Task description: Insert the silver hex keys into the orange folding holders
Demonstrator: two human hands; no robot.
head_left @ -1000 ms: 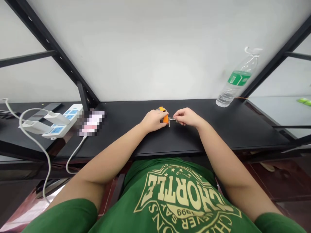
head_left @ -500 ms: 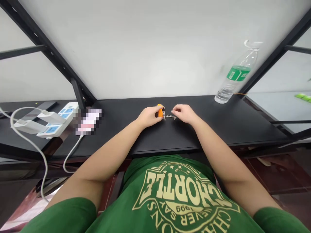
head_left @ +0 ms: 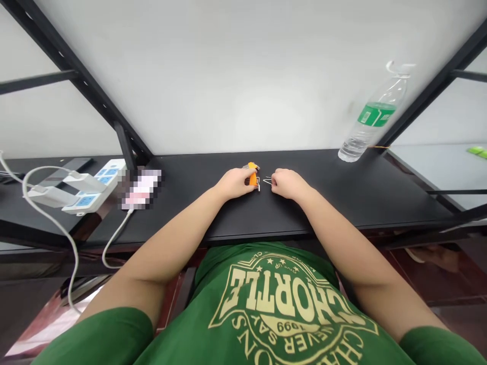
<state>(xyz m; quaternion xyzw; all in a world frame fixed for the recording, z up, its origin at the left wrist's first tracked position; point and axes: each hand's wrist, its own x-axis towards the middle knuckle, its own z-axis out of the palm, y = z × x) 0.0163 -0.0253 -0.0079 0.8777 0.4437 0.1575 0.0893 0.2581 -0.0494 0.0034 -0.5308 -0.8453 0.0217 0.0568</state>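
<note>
1. The left hand [head_left: 234, 183] pinches a small orange holder [head_left: 253, 179] between thumb and fingers, just above or on the black tabletop [head_left: 190, 205]; which of the two cannot be told. A bent metal piece [head_left: 259, 184] sticks out from its right side.
2. The right hand [head_left: 289, 183] has its fingers curled together around thin metal pieces [head_left: 267, 181], whose ends poke out leftward to face the holder. How many are in the grasp is hidden by the fingers.
3. A narrow gap parts these pieces from the holder. The step in hand looks to be handling the pieces on one side while the other hand steadies the holder; a next move would probably call for a light fingertip hold and careful lining-up of the slim ends.
4. To the left lies a pixelated flat device [head_left: 141, 190] with a white cable [head_left: 122, 223], and beyond it a power strip [head_left: 97, 196] with plugs in it.
5. To the right, near the back wall [head_left: 243, 76], stands a water bottle [head_left: 367, 124] with a green label.
</note>
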